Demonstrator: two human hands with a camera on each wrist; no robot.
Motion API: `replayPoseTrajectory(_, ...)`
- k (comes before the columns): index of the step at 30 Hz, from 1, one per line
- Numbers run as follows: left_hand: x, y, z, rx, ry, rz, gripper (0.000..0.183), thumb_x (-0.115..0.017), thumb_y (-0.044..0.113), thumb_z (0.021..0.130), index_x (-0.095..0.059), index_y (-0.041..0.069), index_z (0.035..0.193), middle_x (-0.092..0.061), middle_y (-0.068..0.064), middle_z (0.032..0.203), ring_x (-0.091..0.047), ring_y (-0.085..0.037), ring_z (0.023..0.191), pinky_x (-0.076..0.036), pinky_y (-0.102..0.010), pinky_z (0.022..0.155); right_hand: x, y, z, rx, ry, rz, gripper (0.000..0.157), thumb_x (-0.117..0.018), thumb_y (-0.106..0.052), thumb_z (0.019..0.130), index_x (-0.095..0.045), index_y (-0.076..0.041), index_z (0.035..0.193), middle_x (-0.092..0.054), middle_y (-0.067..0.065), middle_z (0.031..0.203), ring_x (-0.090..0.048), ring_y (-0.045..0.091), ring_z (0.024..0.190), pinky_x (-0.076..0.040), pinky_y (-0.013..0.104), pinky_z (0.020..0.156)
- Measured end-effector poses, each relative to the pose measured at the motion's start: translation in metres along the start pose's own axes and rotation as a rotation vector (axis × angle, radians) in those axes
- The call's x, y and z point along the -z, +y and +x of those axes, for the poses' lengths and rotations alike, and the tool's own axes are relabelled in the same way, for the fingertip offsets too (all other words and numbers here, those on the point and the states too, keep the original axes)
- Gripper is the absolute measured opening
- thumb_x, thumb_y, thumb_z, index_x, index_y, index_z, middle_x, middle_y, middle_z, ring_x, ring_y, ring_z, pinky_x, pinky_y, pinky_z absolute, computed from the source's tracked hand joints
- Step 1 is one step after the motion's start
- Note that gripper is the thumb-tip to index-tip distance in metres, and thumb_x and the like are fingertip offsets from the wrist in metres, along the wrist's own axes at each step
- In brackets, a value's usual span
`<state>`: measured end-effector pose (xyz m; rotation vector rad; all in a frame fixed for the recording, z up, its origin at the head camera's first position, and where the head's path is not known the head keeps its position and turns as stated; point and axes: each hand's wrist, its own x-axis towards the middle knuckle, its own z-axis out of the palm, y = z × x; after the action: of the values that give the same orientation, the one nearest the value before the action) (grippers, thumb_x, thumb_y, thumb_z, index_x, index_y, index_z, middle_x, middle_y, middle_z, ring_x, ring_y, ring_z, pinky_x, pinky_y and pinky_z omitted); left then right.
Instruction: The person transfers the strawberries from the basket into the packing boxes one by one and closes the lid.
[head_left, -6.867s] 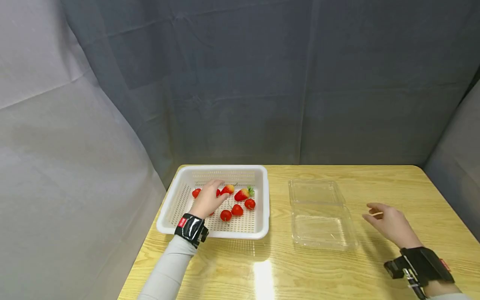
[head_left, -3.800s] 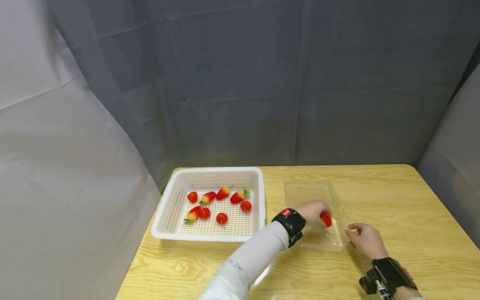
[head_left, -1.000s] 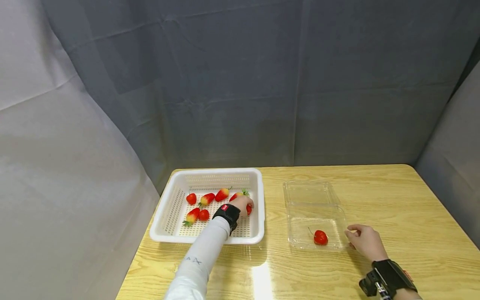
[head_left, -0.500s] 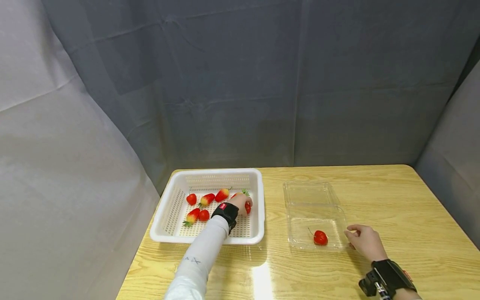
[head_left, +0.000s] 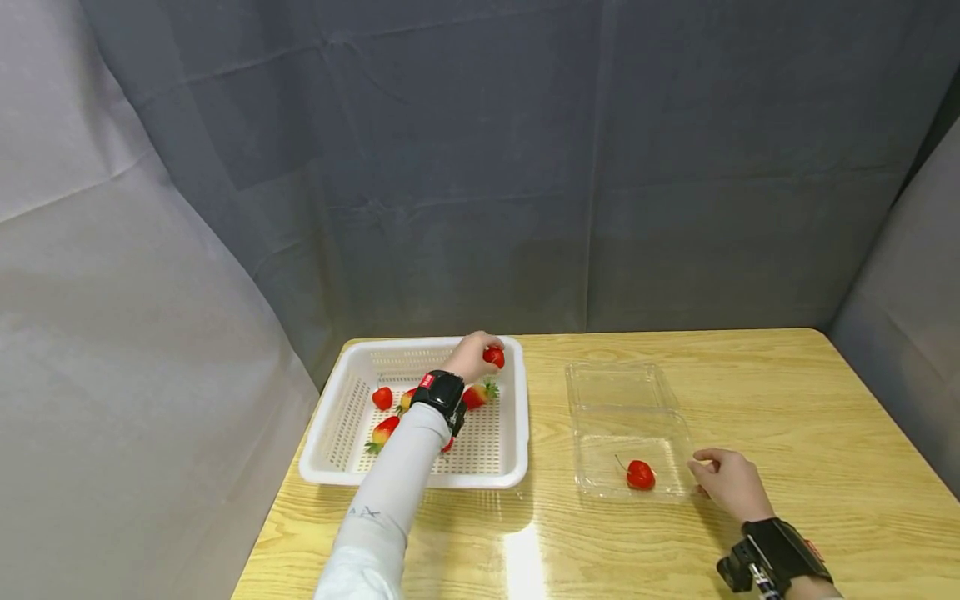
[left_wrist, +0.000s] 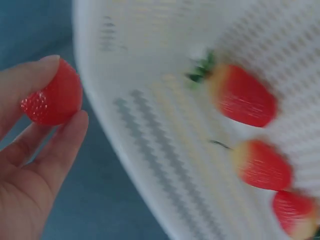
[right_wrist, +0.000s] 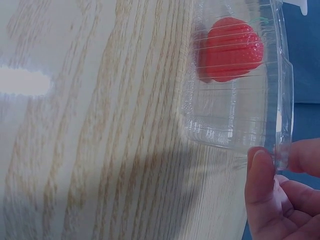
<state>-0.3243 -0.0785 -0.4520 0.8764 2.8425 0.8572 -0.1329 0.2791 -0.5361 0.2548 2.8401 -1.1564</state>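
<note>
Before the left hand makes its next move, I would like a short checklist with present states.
1. Left hand pinches the held fruit: ok.
2. Right hand grips the clear box at its edge: ok.
3. Lid folded open: ok.
4. Room beside the boxed fruit: ok.
5. Held fruit over the box: not ok, it is near the white basket's far rim.
6. Stem on the held fruit: cannot tell, none shows.

Wood-grain table (head_left: pixel 570 554) is carrying two items. White perforated basket (head_left: pixel 483 481) is sitting left, clear plastic container (head_left: pixel 609 446) is lying right, apart.
</note>
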Motion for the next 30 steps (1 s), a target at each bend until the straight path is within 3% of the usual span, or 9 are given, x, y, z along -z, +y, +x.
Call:
replayPoseTrajectory(4,0.002,0.026,0.012,-0.066,-0.01,0.03,0.036,-0.072,0.002,0.075,-0.062,0.002,0.11,-0.058,-0.013,0.105,-0.055,-0.027,0.097,-0.042,-0.024,0.081,0.0,0.0,-0.001,0.002,0.005,0.0,0.037,-0.052,-0.011,0.088,-0.052,0.018,0.112,-0.058,0.006,0.062,-0.058,0.021,0.056,-0.04,0.028,0.05)
replayPoseTrajectory(8,-0.005,0.058,0.021,-0.156,-0.038,0.089,0.036,-0.071,0.004,0.075,-0.063,0.004,0.11,-0.059,-0.01,0.105,-0.054,-0.022,0.097,-0.042,-0.025,0.085,0.0,0.0,-0.002,0.009,0.006,0.0,0.037,-0.052,-0.011,0.089,-0.052,0.018,0.112,-0.058,0.007,0.063,-0.058,0.021,0.056,-0.04,0.028,0.05)
replayPoseTrajectory(11,-0.013,0.082,0.028,-0.205,-0.081,0.111,0.036,-0.071,0.005,0.076,-0.063,0.005,0.11,-0.059,-0.008,0.106,-0.054,-0.019,0.097,-0.042,-0.02,0.084,0.0,0.0,-0.002,0.01,-0.002,-0.001,0.038,-0.052,-0.011,0.089,-0.051,0.018,0.113,-0.059,0.007,0.064,-0.058,0.021,0.056,-0.04,0.029,0.05)
replayPoseTrajectory(17,-0.037,0.118,0.04,-0.225,-0.197,0.149,0.036,-0.069,0.01,0.079,-0.061,0.01,0.115,-0.056,-0.004,0.11,-0.052,-0.012,0.096,-0.04,-0.012,0.078,0.001,0.0,-0.001,0.006,-0.008,0.002,0.038,-0.052,-0.011,0.09,-0.05,0.018,0.114,-0.059,0.008,0.066,-0.059,0.021,0.057,-0.042,0.03,0.051)
replayPoseTrajectory(23,-0.071,0.13,0.048,-0.255,-0.265,0.181,0.037,-0.071,0.009,0.078,-0.062,0.01,0.114,-0.057,-0.003,0.109,-0.052,-0.009,0.097,-0.038,-0.009,0.078,-0.001,-0.001,-0.003,0.021,-0.021,0.027,0.037,-0.049,-0.01,0.091,-0.049,0.018,0.116,-0.062,0.011,0.07,-0.059,0.023,0.059,-0.043,0.031,0.052)
replayPoseTrajectory(30,-0.115,0.136,0.043,-0.279,-0.349,0.242,0.034,-0.072,0.012,0.077,-0.064,0.012,0.111,-0.059,0.001,0.103,-0.052,-0.006,0.091,-0.036,-0.008,0.075,-0.002,-0.002,-0.003,0.009,-0.025,0.029,0.038,-0.05,-0.012,0.091,-0.05,0.017,0.115,-0.061,0.009,0.068,-0.059,0.022,0.058,-0.042,0.031,0.052)
